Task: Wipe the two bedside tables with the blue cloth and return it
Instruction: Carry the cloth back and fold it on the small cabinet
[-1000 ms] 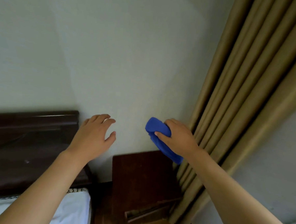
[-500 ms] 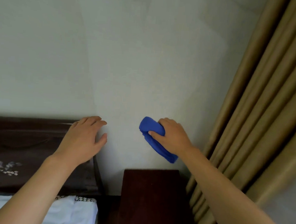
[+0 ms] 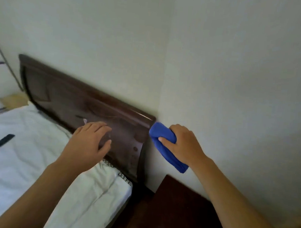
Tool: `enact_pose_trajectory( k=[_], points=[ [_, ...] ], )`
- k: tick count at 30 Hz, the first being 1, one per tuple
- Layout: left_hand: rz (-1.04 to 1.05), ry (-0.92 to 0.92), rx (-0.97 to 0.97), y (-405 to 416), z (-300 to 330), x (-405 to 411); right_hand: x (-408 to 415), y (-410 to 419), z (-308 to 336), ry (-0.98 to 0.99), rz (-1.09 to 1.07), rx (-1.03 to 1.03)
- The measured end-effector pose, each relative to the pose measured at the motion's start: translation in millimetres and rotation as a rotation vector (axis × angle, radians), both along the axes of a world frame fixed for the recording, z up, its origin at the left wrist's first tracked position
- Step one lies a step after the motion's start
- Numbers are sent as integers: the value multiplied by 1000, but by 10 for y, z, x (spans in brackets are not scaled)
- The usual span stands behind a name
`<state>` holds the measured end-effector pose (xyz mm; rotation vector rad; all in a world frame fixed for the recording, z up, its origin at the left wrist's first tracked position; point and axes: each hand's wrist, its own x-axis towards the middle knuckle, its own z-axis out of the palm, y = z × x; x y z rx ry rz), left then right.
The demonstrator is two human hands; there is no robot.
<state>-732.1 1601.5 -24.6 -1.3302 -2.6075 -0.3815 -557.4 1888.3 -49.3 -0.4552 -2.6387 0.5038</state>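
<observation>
Blue cloth is bunched into a roll in the person's right hand, held up in front of the pale wall, above the near bedside table and clear of its dark top. From the left: a white bed cover fills the lower left, with a small dark flat object lying on it, too blurred to identify. Behind the bed a dark wooden headboard runs along the wall. The left hand hangs in front of the headboard with fingers spread and relaxed, gripping nothing; whether it touches the wood cannot be told. Just beyond the headboard's right end comes the cloth, its upper end near that corner. The right hand's fingers wrap over the roll and the thumb presses its near side, with the lower end sticking out below the palm. The two hands are apart, and the cloth lies between them, at the right hand's side.
</observation>
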Motion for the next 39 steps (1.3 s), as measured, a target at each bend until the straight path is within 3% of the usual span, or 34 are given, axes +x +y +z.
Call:
enact_pose_trajectory(
  k=[6,15,28,39],
  points=[
    [316,-41,-76,-1140,-134,229,-738,-814,-309,-31,290,-39],
    [708,14,-13,-3415,114,961,-1290,-3016,26,1,691,-64],
    [1160,52,-35,-6767,184,2890,-810,-6867,229,19,1131,-22],
    [1562,60,10,-8419,90,4406,-241,-9265,239,26,1542,-19]
  ],
)
